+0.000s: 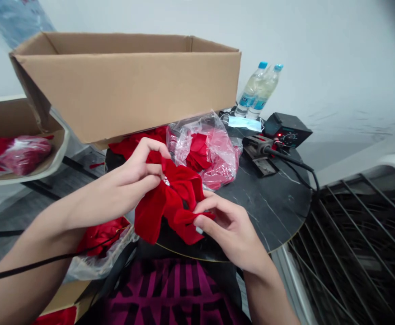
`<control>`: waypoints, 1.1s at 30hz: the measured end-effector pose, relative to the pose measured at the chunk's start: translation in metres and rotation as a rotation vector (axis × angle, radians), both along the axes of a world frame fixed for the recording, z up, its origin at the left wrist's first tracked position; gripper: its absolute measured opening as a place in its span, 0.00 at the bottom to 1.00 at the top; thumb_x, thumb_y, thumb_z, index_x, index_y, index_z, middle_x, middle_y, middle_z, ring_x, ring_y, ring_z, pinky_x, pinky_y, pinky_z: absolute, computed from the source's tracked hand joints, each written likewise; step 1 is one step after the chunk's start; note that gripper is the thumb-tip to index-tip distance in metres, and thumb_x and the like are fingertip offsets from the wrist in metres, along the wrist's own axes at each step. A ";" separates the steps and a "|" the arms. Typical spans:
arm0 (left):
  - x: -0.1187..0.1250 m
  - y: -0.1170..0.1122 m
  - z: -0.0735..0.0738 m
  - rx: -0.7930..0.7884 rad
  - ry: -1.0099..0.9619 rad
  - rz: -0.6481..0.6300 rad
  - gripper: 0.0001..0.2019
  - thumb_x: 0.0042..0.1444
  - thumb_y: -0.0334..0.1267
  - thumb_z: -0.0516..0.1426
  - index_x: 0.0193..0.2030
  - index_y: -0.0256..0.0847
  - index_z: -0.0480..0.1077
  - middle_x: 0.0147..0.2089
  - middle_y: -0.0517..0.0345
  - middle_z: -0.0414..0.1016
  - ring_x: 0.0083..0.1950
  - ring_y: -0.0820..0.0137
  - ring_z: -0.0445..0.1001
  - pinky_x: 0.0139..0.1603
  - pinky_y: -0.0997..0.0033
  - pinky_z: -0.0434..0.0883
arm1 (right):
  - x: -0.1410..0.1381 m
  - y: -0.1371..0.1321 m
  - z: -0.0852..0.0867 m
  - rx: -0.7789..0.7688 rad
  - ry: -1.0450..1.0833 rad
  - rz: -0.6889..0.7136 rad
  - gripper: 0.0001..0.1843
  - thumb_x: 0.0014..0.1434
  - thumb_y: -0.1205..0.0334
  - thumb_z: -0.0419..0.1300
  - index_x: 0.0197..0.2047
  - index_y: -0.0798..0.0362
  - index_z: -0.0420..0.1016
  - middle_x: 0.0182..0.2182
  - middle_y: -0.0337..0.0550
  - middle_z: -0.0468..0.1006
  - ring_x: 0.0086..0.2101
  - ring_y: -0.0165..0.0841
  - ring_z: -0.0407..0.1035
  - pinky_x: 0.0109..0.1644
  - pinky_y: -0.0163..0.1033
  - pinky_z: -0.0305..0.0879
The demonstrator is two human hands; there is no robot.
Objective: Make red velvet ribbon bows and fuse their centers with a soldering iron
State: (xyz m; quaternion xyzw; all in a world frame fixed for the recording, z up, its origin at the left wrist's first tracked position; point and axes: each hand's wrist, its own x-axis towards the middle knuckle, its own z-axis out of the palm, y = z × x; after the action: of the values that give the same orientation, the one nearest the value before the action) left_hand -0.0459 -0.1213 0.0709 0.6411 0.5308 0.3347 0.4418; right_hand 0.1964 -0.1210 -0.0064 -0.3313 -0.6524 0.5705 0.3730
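Note:
A red velvet bow (180, 180) with a small shiny ornament at its centre is held up over the near edge of the table. My left hand (143, 169) is closed on its upper left side, fingers pinching the fabric beside the ornament. At the lower right, my right hand (226, 221) pinches one loop between thumb and fingers. Just behind the bow lies a clear plastic bag (223, 155) with red velvet pieces inside. More red fabric (126, 146) rests left of the bag, partly hidden by my left hand.
A large open cardboard box (133, 90) stands at the back of the round black table (261, 212). To the right are two bottles (255, 92), a face mask (245, 123), and a black control unit (287, 130) with a lit red light and cable. A metal rack (353, 234) stands right.

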 end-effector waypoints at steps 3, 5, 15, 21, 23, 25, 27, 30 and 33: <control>0.013 0.020 -0.011 -0.075 -0.061 -0.079 0.20 0.63 0.42 0.62 0.57 0.53 0.58 0.35 0.65 0.71 0.32 0.71 0.77 0.29 0.77 0.73 | 0.008 0.004 0.002 -0.016 0.016 -0.086 0.07 0.65 0.54 0.67 0.41 0.47 0.80 0.49 0.44 0.81 0.53 0.38 0.74 0.62 0.45 0.68; 0.018 0.034 -0.017 -0.051 -0.078 -0.096 0.29 0.55 0.40 0.68 0.57 0.52 0.57 0.36 0.65 0.70 0.35 0.69 0.81 0.32 0.76 0.76 | 0.024 0.004 0.003 0.024 -0.031 -0.236 0.06 0.65 0.55 0.67 0.41 0.47 0.81 0.56 0.45 0.79 0.59 0.41 0.71 0.65 0.46 0.66; 0.050 0.084 -0.015 -0.130 -0.163 -0.386 0.31 0.53 0.34 0.67 0.59 0.52 0.59 0.34 0.66 0.76 0.39 0.65 0.85 0.39 0.71 0.81 | 0.052 0.016 0.011 0.078 -0.128 -0.212 0.03 0.64 0.57 0.68 0.39 0.45 0.83 0.52 0.44 0.81 0.59 0.43 0.71 0.62 0.45 0.67; 0.050 0.109 -0.018 -0.163 0.019 -0.539 0.33 0.54 0.35 0.66 0.64 0.51 0.58 0.34 0.65 0.78 0.41 0.63 0.84 0.36 0.73 0.78 | 0.068 0.049 0.015 0.054 -0.172 -0.058 0.02 0.64 0.59 0.68 0.39 0.47 0.82 0.43 0.40 0.75 0.45 0.32 0.72 0.53 0.36 0.67; 0.047 0.111 -0.018 -0.125 0.149 -0.505 0.33 0.53 0.38 0.68 0.63 0.51 0.60 0.30 0.67 0.76 0.37 0.64 0.83 0.33 0.74 0.76 | 0.077 0.049 0.022 0.026 -0.251 -0.041 0.03 0.66 0.59 0.67 0.38 0.46 0.81 0.42 0.40 0.76 0.45 0.32 0.72 0.53 0.35 0.66; 0.047 0.110 -0.015 -0.046 0.263 -0.443 0.31 0.52 0.42 0.69 0.60 0.53 0.62 0.27 0.71 0.73 0.29 0.68 0.80 0.26 0.76 0.71 | 0.081 0.048 0.026 -0.012 -0.297 -0.019 0.04 0.67 0.58 0.66 0.38 0.46 0.81 0.45 0.41 0.77 0.48 0.33 0.72 0.54 0.35 0.66; 0.049 0.107 -0.008 0.050 0.345 -0.406 0.30 0.51 0.45 0.71 0.57 0.55 0.64 0.24 0.73 0.70 0.22 0.71 0.74 0.21 0.76 0.65 | 0.079 0.045 0.025 -0.025 -0.315 -0.006 0.04 0.67 0.58 0.66 0.38 0.46 0.81 0.51 0.42 0.77 0.52 0.35 0.72 0.57 0.36 0.65; 0.055 0.103 0.003 0.134 0.380 -0.438 0.31 0.49 0.46 0.72 0.58 0.56 0.65 0.23 0.74 0.70 0.20 0.72 0.72 0.18 0.76 0.61 | 0.069 0.040 0.014 -0.020 -0.271 -0.018 0.03 0.66 0.58 0.67 0.39 0.46 0.82 0.58 0.41 0.74 0.56 0.37 0.70 0.62 0.40 0.63; 0.058 0.102 0.006 0.162 0.418 -0.471 0.33 0.49 0.49 0.71 0.61 0.57 0.66 0.21 0.74 0.69 0.19 0.70 0.71 0.18 0.74 0.59 | 0.059 0.036 0.001 -0.037 -0.182 0.008 0.02 0.65 0.59 0.68 0.40 0.45 0.82 0.52 0.41 0.77 0.53 0.37 0.72 0.59 0.41 0.66</control>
State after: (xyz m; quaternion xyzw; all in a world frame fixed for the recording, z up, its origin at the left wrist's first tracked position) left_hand 0.0120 -0.0189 0.0774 0.8342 0.4187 0.1258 0.3360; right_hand 0.2557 -0.0850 -0.0053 -0.3860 -0.6743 0.5516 0.3035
